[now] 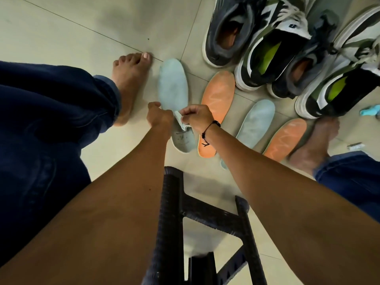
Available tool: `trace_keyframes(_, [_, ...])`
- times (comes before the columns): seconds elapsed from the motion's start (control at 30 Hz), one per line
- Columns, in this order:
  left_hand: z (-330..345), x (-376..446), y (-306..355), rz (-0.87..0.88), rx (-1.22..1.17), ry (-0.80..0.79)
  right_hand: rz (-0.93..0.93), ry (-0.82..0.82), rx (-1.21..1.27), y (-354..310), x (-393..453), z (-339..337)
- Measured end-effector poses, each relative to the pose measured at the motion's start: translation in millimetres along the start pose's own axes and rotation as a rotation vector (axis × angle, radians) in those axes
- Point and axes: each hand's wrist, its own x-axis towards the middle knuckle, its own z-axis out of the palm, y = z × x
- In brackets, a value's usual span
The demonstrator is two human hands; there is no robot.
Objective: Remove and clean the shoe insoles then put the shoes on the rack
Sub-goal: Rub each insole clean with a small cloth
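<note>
A pale blue insole [173,85] lies on the tiled floor between my feet. My left hand [159,116] grips its left edge near the middle. My right hand [196,118] pinches a small light cloth [181,121] against the same insole. To the right lie an orange insole [217,103], a second pale blue insole [255,124] and a second orange insole [284,138]. Two grey sneakers [228,27] and two white, green and black sneakers [273,44] stand at the upper right.
My bare left foot [129,83] and right foot [314,145] rest on the floor either side of the insoles. A dark plastic stool frame [176,212] stands below my arms. A small turquoise object [369,111] and a small white item [355,146] lie at the right edge.
</note>
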Motion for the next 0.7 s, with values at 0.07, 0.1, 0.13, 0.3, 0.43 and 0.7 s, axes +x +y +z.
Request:
trace_keyframes(0.07, [1.6,5.8,0.7,0.023,0.039,-0.037,0.006,-0.035,0.030,1.4,4.8,6.0])
trace_keyframes(0.1, [2.5,7.8,1.3,0.034,0.056,-0.049,0.004,-0.047,0.047,2.5,7.2,8.4])
trace_keyframes(0.13, [3.1,9.3,1.6,0.039,0.066,-0.056,0.007,-0.053,0.052,2.9,8.6,9.8])
trace_keyframes(0.3, [4.8,7.5,-2.6,0.034,0.161,-0.055,0.019,-0.056,0.068,4.6,3.9,7.5])
trace_keyframes(0.43, [16.0,-6.3,-5.4,0.095,0.245,-0.051,0.039,0.023,0.108,12.5,-0.8,-9.3])
trace_keyframes(0.7, [57.3,-25.1,0.2,0.267,0.388,-0.200,0.182,0.395,0.142,34.8,12.3,-66.0])
